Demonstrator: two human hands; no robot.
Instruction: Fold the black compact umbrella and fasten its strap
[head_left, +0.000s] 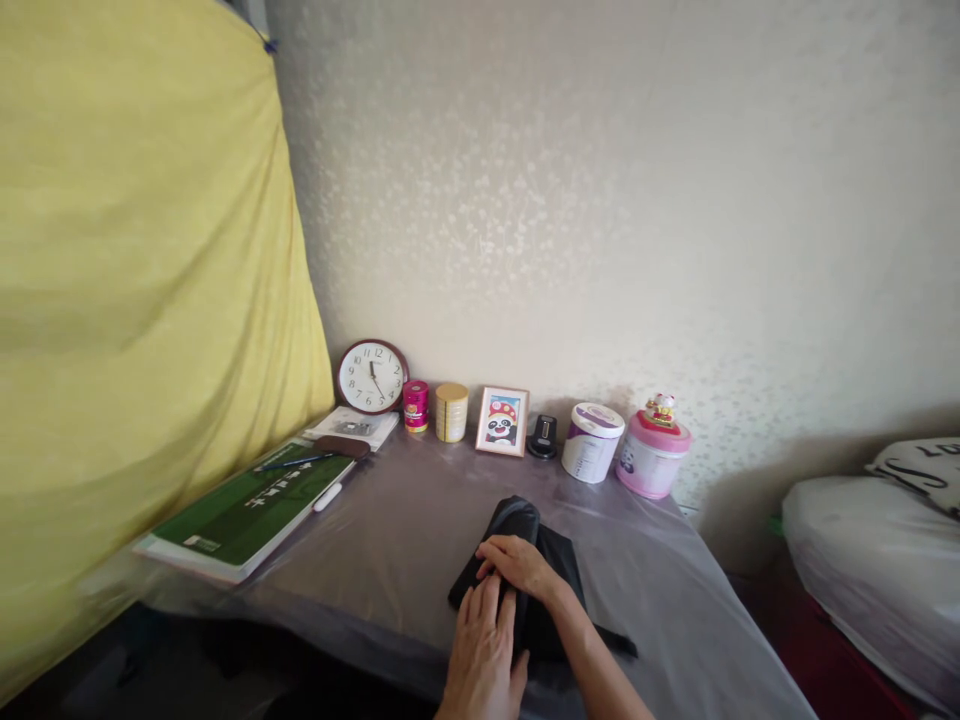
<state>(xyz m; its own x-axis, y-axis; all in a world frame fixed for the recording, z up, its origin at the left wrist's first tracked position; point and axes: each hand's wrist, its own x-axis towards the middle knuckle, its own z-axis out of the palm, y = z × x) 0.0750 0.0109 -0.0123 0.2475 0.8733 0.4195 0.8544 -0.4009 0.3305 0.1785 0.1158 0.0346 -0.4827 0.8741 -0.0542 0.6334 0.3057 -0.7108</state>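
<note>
A folded black plastic bag point(555, 550) lies near the front of the table, its top rolled into a rounded fold and a narrow strip sticking out at the lower right. My left hand point(484, 640) rests on its near left side, with the fingers stretched out and lying flat. Coming across from the right, my right hand point(517, 565) bends its fingers over the rolled part, just beyond the left fingertips. Both hands touch the bag and cover its middle. What is under the right fingers is hidden.
Along the wall stand a clock point(373, 377), a pink can point(415, 407), a yellow-lidded can point(451, 414), a picture frame point(502, 423), a black device point(543, 437) and two tubs point(592, 445). Green book point(255, 510) and white marker point(328, 497) lie left; yellow curtain point(142, 250) hangs beside.
</note>
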